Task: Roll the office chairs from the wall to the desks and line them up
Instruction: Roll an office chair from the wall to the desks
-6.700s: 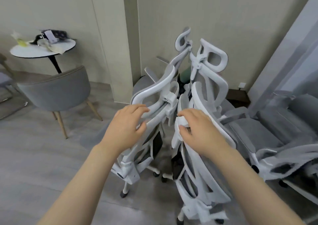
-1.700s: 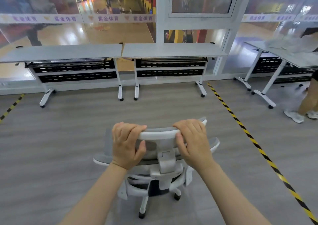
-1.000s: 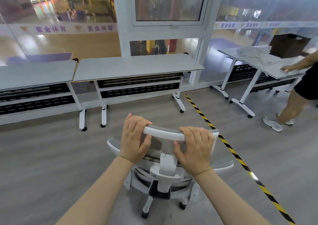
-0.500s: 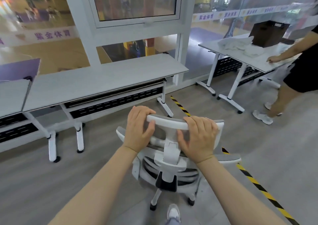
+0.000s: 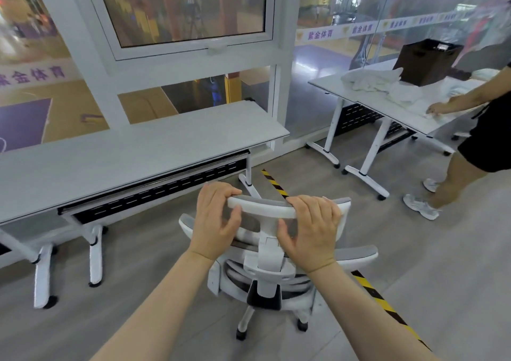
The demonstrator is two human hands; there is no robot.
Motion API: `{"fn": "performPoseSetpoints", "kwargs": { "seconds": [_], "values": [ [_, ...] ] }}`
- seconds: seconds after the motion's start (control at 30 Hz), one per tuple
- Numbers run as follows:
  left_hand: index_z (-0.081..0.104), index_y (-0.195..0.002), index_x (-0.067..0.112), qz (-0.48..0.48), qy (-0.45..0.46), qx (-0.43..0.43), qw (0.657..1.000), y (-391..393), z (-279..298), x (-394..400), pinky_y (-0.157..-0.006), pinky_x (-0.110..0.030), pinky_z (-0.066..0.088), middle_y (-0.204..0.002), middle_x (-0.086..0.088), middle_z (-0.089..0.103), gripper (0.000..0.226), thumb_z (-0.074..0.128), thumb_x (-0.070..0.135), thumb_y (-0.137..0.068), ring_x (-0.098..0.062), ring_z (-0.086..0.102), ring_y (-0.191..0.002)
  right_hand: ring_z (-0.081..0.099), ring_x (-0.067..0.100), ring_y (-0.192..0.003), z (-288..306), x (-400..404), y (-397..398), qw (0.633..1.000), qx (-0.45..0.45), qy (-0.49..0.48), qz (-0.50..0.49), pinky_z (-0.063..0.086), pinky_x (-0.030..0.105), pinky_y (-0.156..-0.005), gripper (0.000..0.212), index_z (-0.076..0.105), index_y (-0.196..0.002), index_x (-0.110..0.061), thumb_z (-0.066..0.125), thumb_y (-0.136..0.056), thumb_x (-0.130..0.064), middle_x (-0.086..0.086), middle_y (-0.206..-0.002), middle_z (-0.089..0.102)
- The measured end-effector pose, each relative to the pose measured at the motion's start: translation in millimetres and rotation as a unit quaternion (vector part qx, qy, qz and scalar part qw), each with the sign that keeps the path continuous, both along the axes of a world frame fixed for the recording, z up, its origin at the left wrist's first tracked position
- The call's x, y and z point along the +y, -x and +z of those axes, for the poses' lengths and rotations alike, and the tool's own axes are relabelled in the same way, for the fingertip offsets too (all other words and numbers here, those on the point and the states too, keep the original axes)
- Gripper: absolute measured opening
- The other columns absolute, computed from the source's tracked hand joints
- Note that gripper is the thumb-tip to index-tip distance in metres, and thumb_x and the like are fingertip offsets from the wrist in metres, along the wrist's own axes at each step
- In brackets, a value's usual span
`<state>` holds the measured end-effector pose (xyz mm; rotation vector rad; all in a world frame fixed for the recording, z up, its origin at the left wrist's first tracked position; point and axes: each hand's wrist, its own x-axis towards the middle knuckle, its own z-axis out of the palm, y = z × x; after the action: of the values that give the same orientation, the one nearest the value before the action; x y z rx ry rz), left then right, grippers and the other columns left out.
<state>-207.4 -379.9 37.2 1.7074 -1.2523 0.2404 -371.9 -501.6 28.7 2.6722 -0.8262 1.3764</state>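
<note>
A white office chair (image 5: 269,261) with grey mesh stands on castors right in front of me, its back toward me. My left hand (image 5: 217,222) grips the left half of its headrest bar. My right hand (image 5: 312,230) grips the right half of the same bar. Just beyond the chair is a long grey desk (image 5: 132,150) on white wheeled legs, set against the glass wall. The chair sits near the desk's right end, a short gap from its edge. The seat is mostly hidden behind the backrest.
A yellow-black floor stripe (image 5: 381,302) runs diagonally under the chair's right side. A second desk (image 5: 387,106) at the right carries white cloths and a dark box (image 5: 427,60). A person (image 5: 481,145) in black shorts stands at that desk. A white window frame (image 5: 279,84) rises behind the near desk.
The chair has rolled from the wall across the floor and closer to the grey desk, drifting toward its right end. Both hands have kept their hold on the headrest.
</note>
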Motion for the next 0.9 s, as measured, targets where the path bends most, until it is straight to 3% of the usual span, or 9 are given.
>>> {"fn": "performPoseSetpoints", "kwargs": {
  "seconds": [0.43,0.53,0.63,0.77,0.83,0.9],
  "values": [
    [0.058,-0.120,0.016,-0.047,-0.046,0.008,0.998,-52.5,-1.6,-45.1,-0.109,-0.055,0.032,-0.123,0.004,0.056,0.026,0.045,0.023,-0.099,-0.018,0.041,-0.132,0.055,0.025,-0.104,9.5,-43.4,-35.8,0.998,0.046,-0.044,-0.009,0.030,0.043,-0.109,0.038,0.064,-0.110,-0.012,0.058,-0.081,-0.037,0.001,-0.107,0.061],
    [0.056,-0.127,0.016,-0.042,-0.072,-0.022,0.996,-54.4,-0.7,-43.0,-0.119,-0.045,0.023,-0.133,0.002,0.053,0.032,0.041,0.026,-0.100,-0.016,0.030,-0.141,0.055,0.024,-0.108,13.8,-40.5,-30.9,0.997,0.056,-0.045,0.000,0.026,0.040,-0.113,0.039,0.063,-0.114,-0.011,0.060,-0.082,-0.034,0.001,-0.112,0.061],
    [0.049,-0.136,0.017,-0.031,-0.109,-0.057,0.992,-54.7,2.6,-37.6,-0.121,-0.031,0.010,-0.146,0.001,0.044,0.040,0.037,0.030,-0.101,-0.013,0.017,-0.147,0.050,0.021,-0.120,20.7,-32.4,-25.3,0.995,0.071,-0.071,0.003,0.019,0.039,-0.118,0.042,0.059,-0.122,-0.012,0.061,-0.084,-0.028,0.000,-0.123,0.059],
    [0.042,-0.143,0.014,-0.081,-0.130,-0.118,0.981,-45.8,7.2,-28.9,-0.122,-0.038,0.011,-0.152,-0.002,0.037,0.049,0.037,0.032,-0.099,-0.020,0.016,-0.148,0.028,0.018,-0.142,20.9,-10.5,-9.3,0.985,0.095,-0.140,-0.024,0.014,0.039,-0.121,0.055,0.045,-0.140,-0.014,0.059,-0.087,-0.019,0.000,-0.148,0.041],
    [0.045,-0.141,0.013,-0.133,-0.126,-0.152,0.971,-35.2,9.5,-26.7,-0.121,-0.043,0.017,-0.151,-0.005,0.039,0.048,0.044,0.028,-0.095,-0.023,0.021,-0.147,0.027,0.019,-0.143,20.1,5.0,3.2,0.981,0.078,-0.176,-0.039,0.019,0.037,-0.120,0.054,0.045,-0.139,-0.012,0.057,-0.087,-0.015,0.002,-0.151,0.037],
    [0.052,-0.134,0.011,-0.182,-0.127,-0.173,0.960,-18.8,10.0,-25.2,-0.119,-0.044,0.020,-0.148,-0.006,0.042,0.043,0.050,0.022,-0.092,-0.024,0.027,-0.145,0.039,0.022,-0.136,16.4,23.7,22.7,0.978,0.067,-0.191,-0.057,0.032,0.038,-0.114,0.046,0.051,-0.132,-0.009,0.055,-0.086,-0.013,0.006,-0.144,0.045]
  ]
}}
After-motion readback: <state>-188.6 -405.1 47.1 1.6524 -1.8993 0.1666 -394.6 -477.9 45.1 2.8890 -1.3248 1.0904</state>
